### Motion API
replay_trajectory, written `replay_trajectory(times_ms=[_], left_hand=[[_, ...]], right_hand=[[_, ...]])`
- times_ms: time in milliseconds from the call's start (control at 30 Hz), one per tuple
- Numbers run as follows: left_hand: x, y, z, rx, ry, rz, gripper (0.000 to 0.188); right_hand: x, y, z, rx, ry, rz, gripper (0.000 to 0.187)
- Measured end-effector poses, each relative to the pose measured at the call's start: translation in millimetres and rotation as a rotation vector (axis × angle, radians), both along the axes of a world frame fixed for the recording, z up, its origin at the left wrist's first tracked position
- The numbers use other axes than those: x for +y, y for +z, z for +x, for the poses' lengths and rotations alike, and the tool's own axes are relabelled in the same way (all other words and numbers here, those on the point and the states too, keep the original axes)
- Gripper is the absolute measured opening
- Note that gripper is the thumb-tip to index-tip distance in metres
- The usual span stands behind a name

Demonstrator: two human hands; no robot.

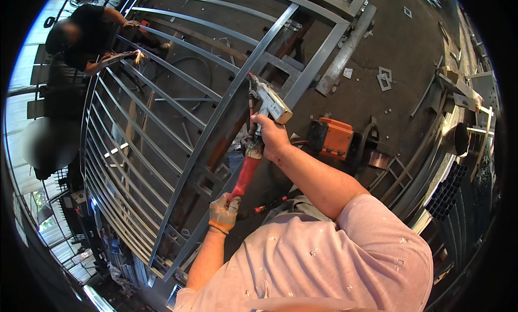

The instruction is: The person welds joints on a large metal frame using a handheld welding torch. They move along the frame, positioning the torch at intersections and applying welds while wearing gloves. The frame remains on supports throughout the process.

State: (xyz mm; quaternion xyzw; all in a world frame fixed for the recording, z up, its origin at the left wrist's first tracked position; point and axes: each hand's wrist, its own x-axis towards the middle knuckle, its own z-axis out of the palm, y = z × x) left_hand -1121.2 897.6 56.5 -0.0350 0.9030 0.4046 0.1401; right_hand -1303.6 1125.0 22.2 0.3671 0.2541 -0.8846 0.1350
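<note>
My bare right hand [272,136] is wrapped round the grip of a gun-shaped tool [272,100] with a silver-white body, a pale blocky end and a small reddish tip. Below that grip runs a thick red sleeve or handle [249,174]; whether it is one piece with the gun I cannot tell. My left hand [224,212], in a worn grey glove, closes on the lower end of this red part. The tool's tip lies over or close to a long bar of the metal gate frame [213,117]; contact is unclear.
Across the frame, a co-worker [81,39] in dark clothes makes sparks [139,55] at its far side. To the right are an orange-and-black machine [332,138], a copper-coloured spool [379,159], a thick steel bar [345,50] and small square plates [384,79] on the floor.
</note>
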Motion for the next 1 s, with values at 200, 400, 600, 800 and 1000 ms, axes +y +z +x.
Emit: replay_trajectory(times_ms=[200,400,600,800,1000], left_hand=[[-12.2,-10.5,-3.0,-0.051,-0.017,-0.033,0.025],[-14.5,-5.9,-7.5,-0.068,-0.013,-0.052,0.022],[-14.3,2.2,-13.5,-0.107,-0.02,-0.074,0.015],[-18.1,0.8,-15.6,-0.135,-0.019,-0.104,0.017],[-23.2,-3.8,-14.1,-0.082,-0.076,-0.175,0.026]], right_hand=[[-2.7,-7.4,-0.9,0.01,-0.021,-0.009,0.012],[-8.4,-10.8,1.1,0.009,-0.035,0.03,0.014],[-13.3,-20.4,-0.8,0.008,-0.062,0.035,0.024],[-15.5,-17.5,-1.8,-0.026,-0.068,0.028,0.024],[-15.1,-10.6,-2.4,0.016,-0.059,0.045,0.022]])
